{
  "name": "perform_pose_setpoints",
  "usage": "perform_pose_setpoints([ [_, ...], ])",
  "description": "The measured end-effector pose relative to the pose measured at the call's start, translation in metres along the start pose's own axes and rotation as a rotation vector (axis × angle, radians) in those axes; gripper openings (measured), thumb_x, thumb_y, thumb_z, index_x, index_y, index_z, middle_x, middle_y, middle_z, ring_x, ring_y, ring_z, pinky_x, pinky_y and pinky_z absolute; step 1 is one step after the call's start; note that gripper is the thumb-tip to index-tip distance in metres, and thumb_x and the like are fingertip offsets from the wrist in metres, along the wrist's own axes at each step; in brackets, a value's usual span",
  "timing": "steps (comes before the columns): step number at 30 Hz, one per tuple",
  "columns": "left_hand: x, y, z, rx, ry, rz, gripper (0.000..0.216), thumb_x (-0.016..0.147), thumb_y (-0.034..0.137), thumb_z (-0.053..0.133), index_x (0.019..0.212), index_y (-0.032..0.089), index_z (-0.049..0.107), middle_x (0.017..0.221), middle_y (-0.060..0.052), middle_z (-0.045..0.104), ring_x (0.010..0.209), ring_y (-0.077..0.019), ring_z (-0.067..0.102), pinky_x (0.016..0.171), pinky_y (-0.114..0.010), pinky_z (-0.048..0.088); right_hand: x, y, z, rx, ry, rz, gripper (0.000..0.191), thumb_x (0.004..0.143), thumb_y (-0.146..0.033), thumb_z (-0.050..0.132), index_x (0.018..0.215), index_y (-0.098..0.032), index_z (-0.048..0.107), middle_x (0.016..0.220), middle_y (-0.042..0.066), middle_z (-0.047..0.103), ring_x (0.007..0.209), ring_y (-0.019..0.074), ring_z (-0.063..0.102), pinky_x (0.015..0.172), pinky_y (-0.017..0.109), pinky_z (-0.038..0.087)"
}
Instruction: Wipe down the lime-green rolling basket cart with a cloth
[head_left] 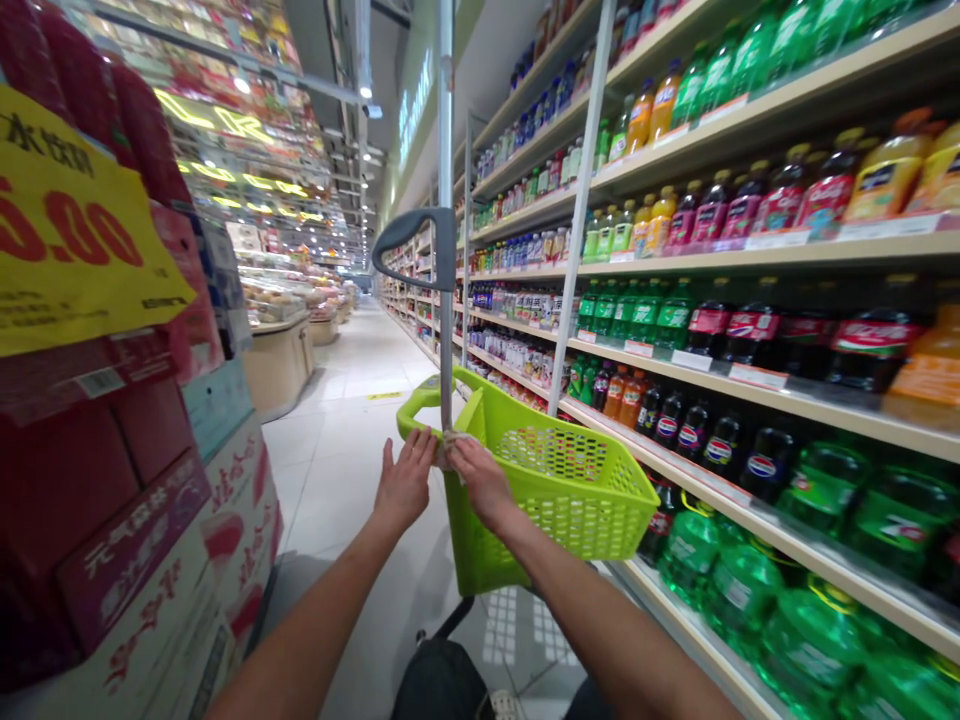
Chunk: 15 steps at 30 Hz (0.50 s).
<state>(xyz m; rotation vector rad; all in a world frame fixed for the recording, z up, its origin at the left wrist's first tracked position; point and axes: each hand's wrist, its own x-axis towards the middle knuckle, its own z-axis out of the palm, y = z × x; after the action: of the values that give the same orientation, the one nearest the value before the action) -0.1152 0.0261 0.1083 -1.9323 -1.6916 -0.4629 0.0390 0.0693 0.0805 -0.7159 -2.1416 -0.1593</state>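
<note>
A lime-green plastic shopping basket [592,500] stands tilted in front of me on the aisle floor, with a tall metal pull pole [445,150] and a grey handle [409,240] at its top. My left hand [405,480] rests with fingers stretched flat against the basket's near rim, beside the pole's base. My right hand [480,475] is closed in a pinch on a small pale cloth or tissue [452,440] pressed against the pole's base. Nothing shows inside the basket.
Long shelves [750,260] of bottled soft drinks run along the right, green bottles lowest. On the left stand stacked red and white cartons [135,560] with a yellow price sign [75,240]. The tiled aisle [352,400] runs ahead toward distant display counters.
</note>
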Motion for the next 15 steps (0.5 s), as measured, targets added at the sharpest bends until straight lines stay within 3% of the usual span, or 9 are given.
perform_pose_setpoints([
  [5, 0.003, -0.009, -0.008, -0.004, -0.015, 0.022, 0.07, 0.066, 0.001, 0.032, 0.133, 0.021, 0.028, 0.14, -0.001, 0.029, 0.13, -0.0219, 0.023, 0.107, -0.05, 0.008, -0.041, -0.004, 0.013, -0.074, -0.321, -0.153, 0.024, 0.084, -0.016, 0.048, 0.103, -0.023, 0.061, 0.107, 0.003, 0.062, 0.107, 0.0176, 0.051, 0.093, 0.032, 0.042],
  [8, 0.017, -0.016, -0.016, -0.016, -0.03, -0.006, 0.07, 0.066, 0.0, 0.031, 0.133, 0.019, 0.027, 0.141, -0.002, 0.028, 0.131, -0.0203, 0.02, 0.107, -0.05, 0.012, -0.032, -0.006, 0.001, -0.071, -0.191, -0.202, 0.029, 0.086, -0.018, 0.043, 0.111, -0.024, 0.056, 0.115, 0.001, 0.058, 0.113, 0.0177, 0.047, 0.094, 0.032, 0.041],
  [12, 0.034, -0.023, -0.023, -0.019, -0.193, -0.01, 0.067, 0.067, -0.002, 0.03, 0.131, 0.017, 0.031, 0.141, -0.005, 0.028, 0.131, -0.0203, 0.02, 0.103, -0.052, 0.02, 0.033, -0.006, -0.024, -0.088, 0.125, -0.198, 0.035, 0.087, -0.012, 0.035, 0.117, -0.019, 0.052, 0.128, 0.006, 0.047, 0.126, 0.019, 0.03, 0.103, 0.039, 0.032],
  [15, 0.034, -0.022, -0.025, -0.011, -0.215, -0.007, 0.065, 0.067, -0.002, 0.032, 0.13, 0.016, 0.032, 0.14, -0.006, 0.03, 0.131, -0.0205, 0.02, 0.103, -0.049, 0.023, 0.062, -0.005, -0.027, -0.155, 0.058, -0.288, 0.033, 0.085, -0.01, 0.04, 0.115, -0.017, 0.052, 0.125, 0.007, 0.049, 0.127, 0.02, 0.029, 0.104, 0.042, 0.029],
])
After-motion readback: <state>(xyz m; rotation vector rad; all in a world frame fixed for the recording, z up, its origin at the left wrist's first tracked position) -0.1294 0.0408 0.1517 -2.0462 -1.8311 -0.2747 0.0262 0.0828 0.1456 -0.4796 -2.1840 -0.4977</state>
